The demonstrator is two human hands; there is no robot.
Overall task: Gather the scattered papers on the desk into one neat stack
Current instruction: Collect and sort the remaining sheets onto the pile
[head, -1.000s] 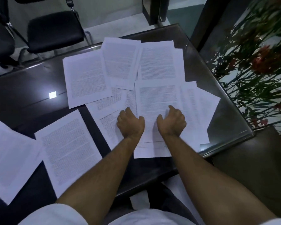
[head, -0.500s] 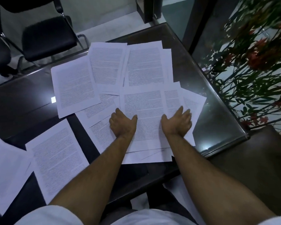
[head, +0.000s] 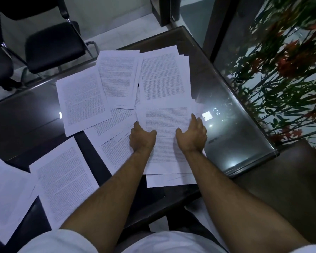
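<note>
White printed sheets lie scattered over a dark desk (head: 26, 121). A loose pile of papers (head: 165, 125) sits near the desk's front right. My left hand (head: 141, 138) presses against the pile's left edge, its thumb resting on the top sheet. My right hand (head: 192, 135) lies along the pile's right edge, fingers straight and pointing away, thumb on top. More sheets (head: 162, 75) overlap behind the pile, others (head: 82, 99) fan out to its left, and a single sheet (head: 64, 181) lies at the near left. The lower sheets of the pile are hidden.
Another heap of papers (head: 5, 194) lies at the far left near edge. The desk's right corner (head: 244, 152) is reflective glass with a metal rim. Two black chairs (head: 53, 46) stand beyond the desk. A plant with red flowers (head: 285, 70) fills the right side.
The sheets that fanned out on the right have slid in under the pile. My right hand moved inward to the pile's right edge. My left hand stayed at the left edge.
</note>
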